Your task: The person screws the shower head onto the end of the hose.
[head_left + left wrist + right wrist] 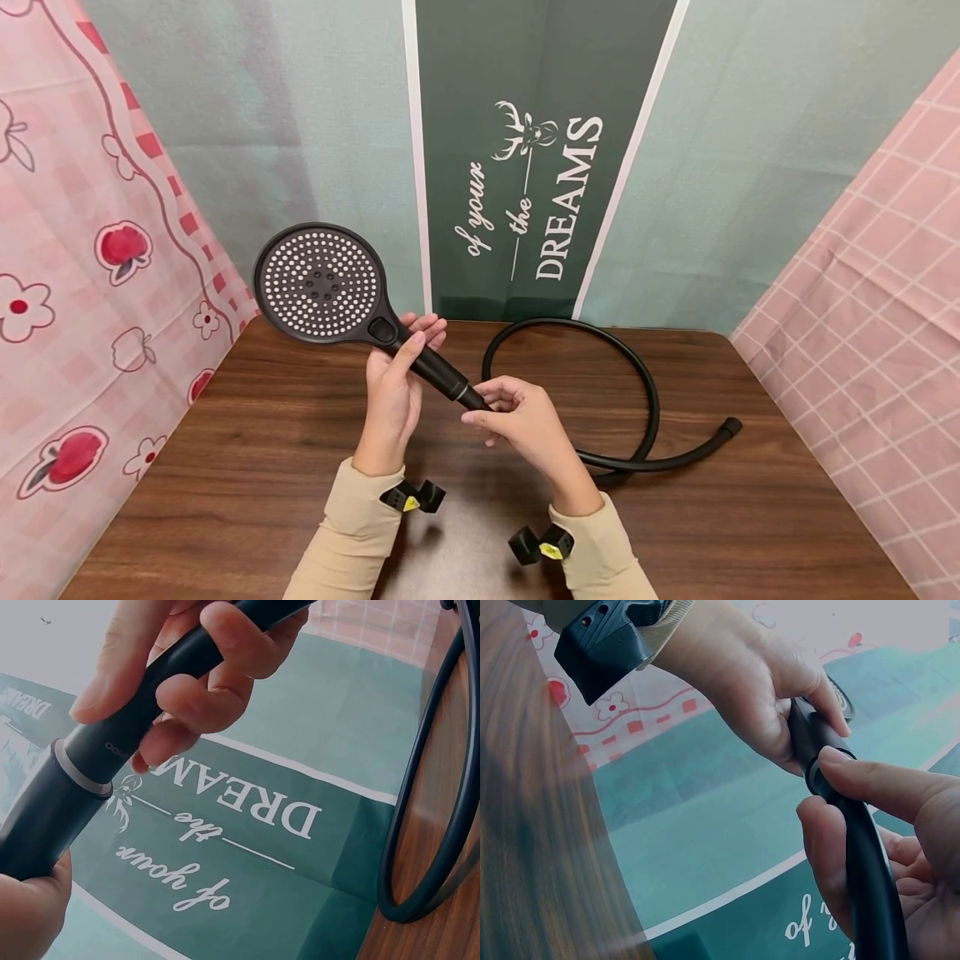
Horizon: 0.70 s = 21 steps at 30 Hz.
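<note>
A black shower head (pixel 321 283) with a round face of pale nozzles is held up over the table, tilted with its face at the upper left. My left hand (pixel 395 383) grips its handle (pixel 427 362), the thumb lying across the front below a small button. At the handle's lower end, my right hand (pixel 521 417) pinches the black hose end (pixel 112 739) between thumb and fingers. A silvery ring (pixel 81 769) shows where handle and hose end meet; whether they are screwed tight I cannot tell. From there the black hose (pixel 652 400) runs behind my right hand.
The hose loops on the brown wooden table (pixel 262 467), its free end (pixel 731 427) pointing right. A green cloth with printed lettering (pixel 540 167) hangs at the back. Pink patterned cloths stand at the left (pixel 75 250) and right (pixel 885 292). Small black cameras sit on both wrists.
</note>
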Available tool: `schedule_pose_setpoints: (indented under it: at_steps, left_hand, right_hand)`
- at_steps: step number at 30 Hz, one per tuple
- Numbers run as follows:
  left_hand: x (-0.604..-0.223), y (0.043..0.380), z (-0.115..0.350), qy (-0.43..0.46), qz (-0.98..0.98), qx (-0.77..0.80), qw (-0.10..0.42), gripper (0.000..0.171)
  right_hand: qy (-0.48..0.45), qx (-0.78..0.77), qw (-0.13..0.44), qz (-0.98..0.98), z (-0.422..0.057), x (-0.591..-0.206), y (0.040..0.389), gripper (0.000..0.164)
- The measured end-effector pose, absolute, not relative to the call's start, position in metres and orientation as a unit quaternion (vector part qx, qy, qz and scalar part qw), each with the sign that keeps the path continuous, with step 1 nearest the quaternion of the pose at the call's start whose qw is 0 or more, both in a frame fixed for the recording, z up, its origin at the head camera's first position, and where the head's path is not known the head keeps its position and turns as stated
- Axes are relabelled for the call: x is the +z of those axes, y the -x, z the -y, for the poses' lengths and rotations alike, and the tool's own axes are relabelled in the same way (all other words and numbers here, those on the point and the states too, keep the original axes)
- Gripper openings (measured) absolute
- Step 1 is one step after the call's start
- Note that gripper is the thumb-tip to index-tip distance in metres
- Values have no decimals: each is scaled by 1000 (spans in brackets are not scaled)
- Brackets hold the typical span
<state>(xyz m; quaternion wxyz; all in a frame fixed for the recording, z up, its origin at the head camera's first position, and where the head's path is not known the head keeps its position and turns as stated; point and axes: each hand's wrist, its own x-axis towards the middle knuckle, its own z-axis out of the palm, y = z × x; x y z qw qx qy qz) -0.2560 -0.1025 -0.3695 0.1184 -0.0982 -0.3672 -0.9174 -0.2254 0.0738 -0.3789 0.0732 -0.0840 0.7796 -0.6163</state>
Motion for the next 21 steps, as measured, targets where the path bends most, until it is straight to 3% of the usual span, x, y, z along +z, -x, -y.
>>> schedule_pose_setpoints:
  at_steps: [21]
  left_hand:
    - [-371, 255, 102, 106, 376, -913, 116, 25]
  right_hand:
    - [90, -620, 43, -778, -72, -379, 223, 27]
